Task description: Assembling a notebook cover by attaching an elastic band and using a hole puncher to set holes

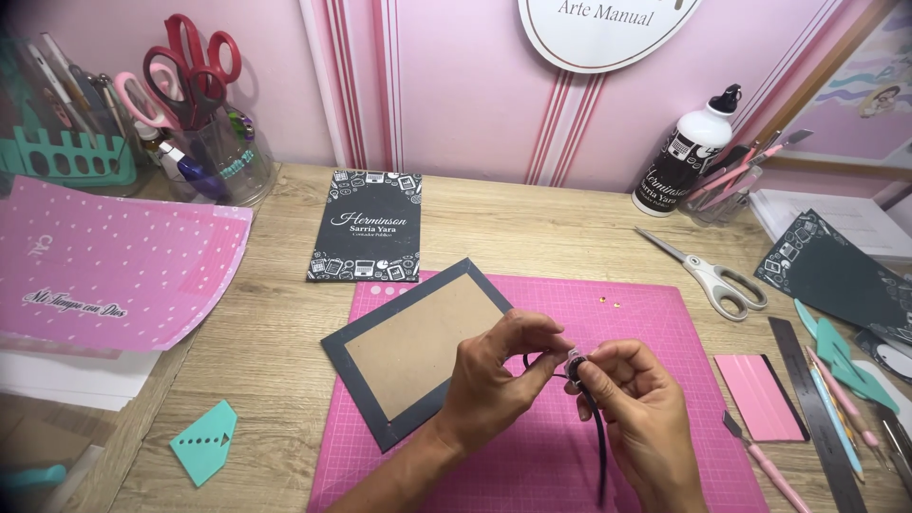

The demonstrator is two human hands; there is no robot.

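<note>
Here, over the pink cutting mat, the left hand and the right hand meet, both pinching a dark elastic cord with a small clasp at their fingertips; its loose end trails down across the mat. A dark-bordered cardboard panel lies just left, scissors farther right on the tabletop.

My grips pinch a thin, smooth black elastic cord. Under it lies a matt pink gridded cutting mat. The pale wooden counter shows grain.
</note>
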